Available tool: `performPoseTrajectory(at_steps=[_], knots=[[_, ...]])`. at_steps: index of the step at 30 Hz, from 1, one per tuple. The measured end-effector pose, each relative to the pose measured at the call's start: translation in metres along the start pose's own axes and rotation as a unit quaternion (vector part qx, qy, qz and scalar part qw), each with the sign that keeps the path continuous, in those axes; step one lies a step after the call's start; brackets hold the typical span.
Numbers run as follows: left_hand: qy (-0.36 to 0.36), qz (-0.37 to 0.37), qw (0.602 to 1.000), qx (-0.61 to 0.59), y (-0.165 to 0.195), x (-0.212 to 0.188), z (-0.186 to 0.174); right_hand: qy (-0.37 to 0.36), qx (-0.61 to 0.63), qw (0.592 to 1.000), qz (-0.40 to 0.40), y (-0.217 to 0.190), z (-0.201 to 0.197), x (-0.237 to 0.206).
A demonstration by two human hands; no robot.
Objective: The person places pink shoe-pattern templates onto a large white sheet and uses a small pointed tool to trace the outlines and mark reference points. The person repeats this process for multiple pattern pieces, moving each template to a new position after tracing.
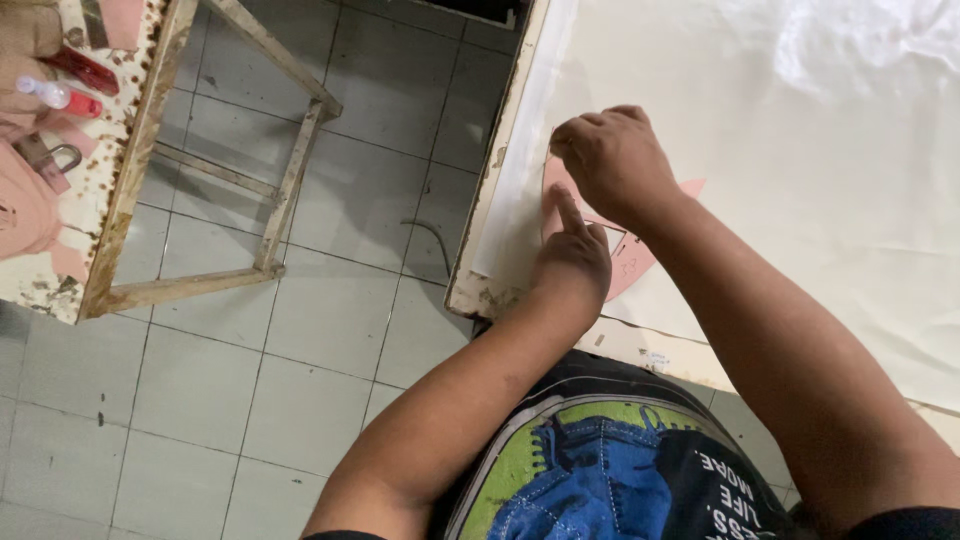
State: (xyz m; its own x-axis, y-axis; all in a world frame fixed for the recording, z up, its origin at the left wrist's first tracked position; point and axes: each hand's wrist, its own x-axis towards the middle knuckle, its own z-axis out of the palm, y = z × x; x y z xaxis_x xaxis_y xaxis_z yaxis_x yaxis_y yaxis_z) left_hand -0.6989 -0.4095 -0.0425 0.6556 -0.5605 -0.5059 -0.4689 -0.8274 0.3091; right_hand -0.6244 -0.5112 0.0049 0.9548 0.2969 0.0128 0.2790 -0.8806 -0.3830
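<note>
A flat pink paper piece (632, 262) lies near the left edge of a white-covered table (800, 150). My left hand (573, 252) rests on it, index finger stretched out and pressing the paper down. Just above, my right hand (612, 160) is curled over the paper's upper part, fingertips pinched at its edge; whether it holds a small tool I cannot tell. Most of the pink piece is hidden under both hands.
A worn, rust-stained side table (120, 160) stands at the left, carrying a red-capped small bottle (60, 97), a red tool and pink pieces. Grey floor tiles (250, 380) lie between the two tables. The white table's chipped corner (480, 295) is close to my body.
</note>
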Motion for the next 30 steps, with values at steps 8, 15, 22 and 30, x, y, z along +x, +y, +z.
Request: performPoseTrajectory(at_steps=[8,15,22,30], knots=[[0.033,0.027,0.999,0.030,-0.006,-0.020,-0.018,0.055,0.008,0.998,-0.008,0.022,-0.006,0.019],[0.096,0.051,0.994,0.026,-0.017,-0.025,-0.013,0.071,0.067,0.995,-0.028,0.021,-0.006,0.004],[0.075,0.024,0.995,-0.062,-0.031,-0.029,-0.019,0.112,0.088,0.990,-0.005,0.000,-0.005,-0.029],[0.090,0.018,0.992,-0.086,-0.030,-0.031,-0.019,0.114,0.134,0.984,0.032,0.012,-0.009,-0.010]])
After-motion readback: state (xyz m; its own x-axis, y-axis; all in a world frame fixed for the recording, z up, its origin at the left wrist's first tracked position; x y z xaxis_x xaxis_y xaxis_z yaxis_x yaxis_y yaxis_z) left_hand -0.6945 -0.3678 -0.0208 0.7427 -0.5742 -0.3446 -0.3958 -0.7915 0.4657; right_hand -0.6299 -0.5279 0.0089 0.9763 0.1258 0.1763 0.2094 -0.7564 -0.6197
